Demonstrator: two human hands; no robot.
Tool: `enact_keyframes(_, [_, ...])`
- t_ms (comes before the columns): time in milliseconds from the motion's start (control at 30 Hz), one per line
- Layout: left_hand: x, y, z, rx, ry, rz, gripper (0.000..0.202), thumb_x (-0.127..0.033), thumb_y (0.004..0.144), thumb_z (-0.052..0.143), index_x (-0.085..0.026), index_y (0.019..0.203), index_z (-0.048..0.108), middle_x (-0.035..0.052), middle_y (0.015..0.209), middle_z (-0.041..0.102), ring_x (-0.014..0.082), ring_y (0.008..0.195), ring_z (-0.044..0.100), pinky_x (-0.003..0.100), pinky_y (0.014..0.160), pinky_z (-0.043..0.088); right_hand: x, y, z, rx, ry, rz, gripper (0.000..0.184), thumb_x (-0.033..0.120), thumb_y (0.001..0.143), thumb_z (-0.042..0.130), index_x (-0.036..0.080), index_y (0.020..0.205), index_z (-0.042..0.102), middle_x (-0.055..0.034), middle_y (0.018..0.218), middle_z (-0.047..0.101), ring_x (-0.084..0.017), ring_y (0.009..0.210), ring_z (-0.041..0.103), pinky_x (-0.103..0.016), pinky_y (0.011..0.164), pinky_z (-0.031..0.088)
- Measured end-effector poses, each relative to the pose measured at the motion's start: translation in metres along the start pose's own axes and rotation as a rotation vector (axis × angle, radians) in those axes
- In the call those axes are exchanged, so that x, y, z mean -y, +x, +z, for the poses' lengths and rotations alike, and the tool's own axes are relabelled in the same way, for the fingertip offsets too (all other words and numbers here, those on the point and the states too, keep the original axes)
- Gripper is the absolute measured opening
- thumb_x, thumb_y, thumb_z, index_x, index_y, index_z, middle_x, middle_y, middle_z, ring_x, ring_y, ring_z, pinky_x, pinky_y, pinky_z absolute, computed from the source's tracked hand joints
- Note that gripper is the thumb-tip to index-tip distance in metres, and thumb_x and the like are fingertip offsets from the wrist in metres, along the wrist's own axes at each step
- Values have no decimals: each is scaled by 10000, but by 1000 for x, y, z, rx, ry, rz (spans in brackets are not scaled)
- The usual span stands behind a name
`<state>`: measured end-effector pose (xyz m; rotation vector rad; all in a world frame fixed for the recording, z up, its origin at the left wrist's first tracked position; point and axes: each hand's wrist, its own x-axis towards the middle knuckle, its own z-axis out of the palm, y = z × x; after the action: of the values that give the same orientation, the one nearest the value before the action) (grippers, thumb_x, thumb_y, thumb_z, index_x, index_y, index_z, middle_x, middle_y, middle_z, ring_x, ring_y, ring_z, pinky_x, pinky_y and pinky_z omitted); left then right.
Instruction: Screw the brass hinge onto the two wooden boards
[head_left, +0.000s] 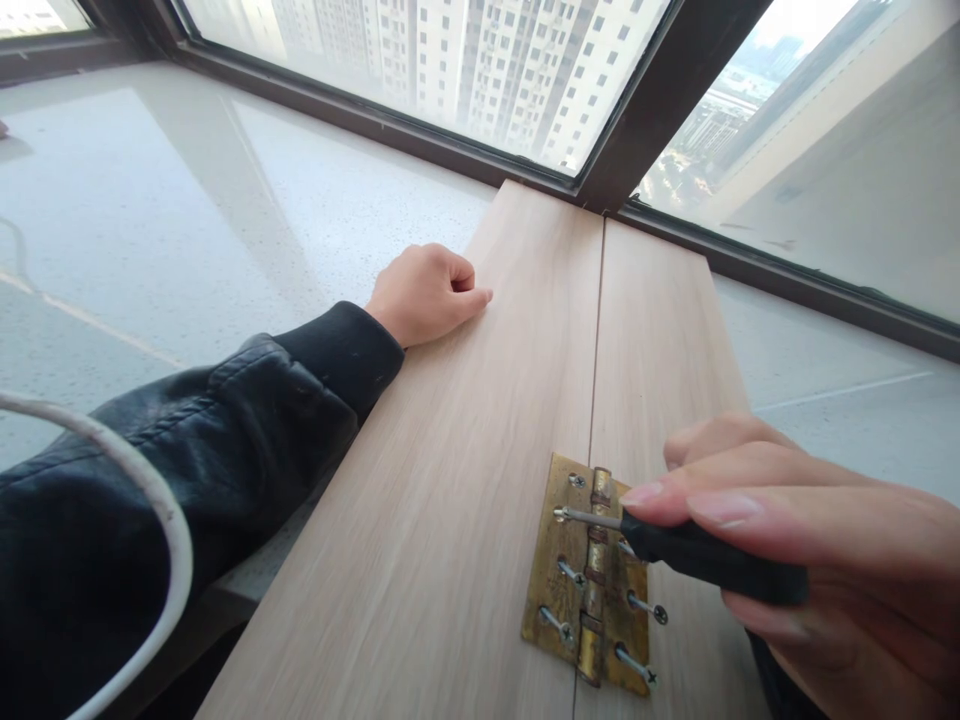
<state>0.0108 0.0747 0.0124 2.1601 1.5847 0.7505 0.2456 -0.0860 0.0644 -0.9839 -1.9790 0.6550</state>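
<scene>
My right grip (847, 545) was closed around the black screwdriver (720, 562), its tip at a screw (559, 514) in the brass hinge (597, 560). The hinge lay across the seam between the left board (480, 430) and right board (664, 340), other screws (660, 614) sticking up. My left grip (427, 298) was curled into a loose fist by the left board's outer edge.

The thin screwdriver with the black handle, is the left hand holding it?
No, the right hand holds the screwdriver over the rectangular brass hinge, while the left hand is away from it.
</scene>
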Motion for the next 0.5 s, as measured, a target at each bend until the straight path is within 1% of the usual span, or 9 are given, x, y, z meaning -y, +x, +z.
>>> enact_keyframes(100, [0,1,1,-2,-1,-2,332,-340,733,572,-157,495,431,-31,490,352,86,512,328,279,534,237,1,2,-1,70,78,-42,294,260,858,730,231,1135,636,-43,966,676,-197,869,648,-318,851,547])
enact_keyframes(167, [0,1,1,-3,1,1,332,-341,734,570,-158,496,429,-31,491,350,87,513,326,280,535,237,0,1,1,45,89,-47,325,227,841,747,215,1144,628,-41,969,668,-181,873,646,-280,849,551])
enact_keyframes(200, [0,1,1,-4,3,3,331,-342,735,569,-158,498,430,-31,493,351,88,514,326,280,537,237,0,-1,2,22,67,-39,321,245,845,744,231,1144,628,-34,962,665,-177,863,647,-281,862,545])
enact_keyframes(267, [-1,2,1,0,7,2,327,-343,735,568,-159,499,436,-29,496,355,89,518,327,281,540,239,-2,-4,3,-5,-17,-37,316,321,867,719,307,1166,617,-11,950,660,-179,815,647,-319,876,538])
enact_keyframes(333, [-1,2,1,1,9,-1,326,-343,735,567,-158,500,439,-28,500,362,90,522,330,281,545,241,-4,-7,2,-13,-114,-48,312,430,884,673,397,1184,592,10,948,656,-192,791,639,-370,838,542])
enact_keyframes(367, [-1,1,1,2,11,-1,326,-343,736,567,-158,500,439,-27,501,364,91,524,332,281,548,241,-6,-7,0,0,-141,-51,317,455,889,657,417,1195,579,13,956,654,-204,803,633,-390,807,542])
enact_keyframes(400, [-1,1,0,4,12,0,326,-343,737,565,-158,501,438,-27,502,366,91,526,333,281,550,241,-7,-6,-2,38,-138,-70,345,441,897,647,396,1229,563,-2,985,650,-225,838,624,-411,787,536])
enact_keyframes(433, [-2,1,0,5,14,0,325,-341,739,564,-157,502,438,-26,501,367,91,529,333,281,553,240,-8,-4,-4,97,-119,-117,380,400,906,637,341,1270,546,-31,1030,640,-252,891,611,-431,778,523])
enact_keyframes(500, [-2,1,0,12,19,-3,319,-339,743,560,-156,509,443,-25,500,368,92,534,333,281,559,238,-10,0,-7,191,-69,-199,417,257,892,616,214,1299,535,-89,1110,610,-300,987,573,-456,781,495])
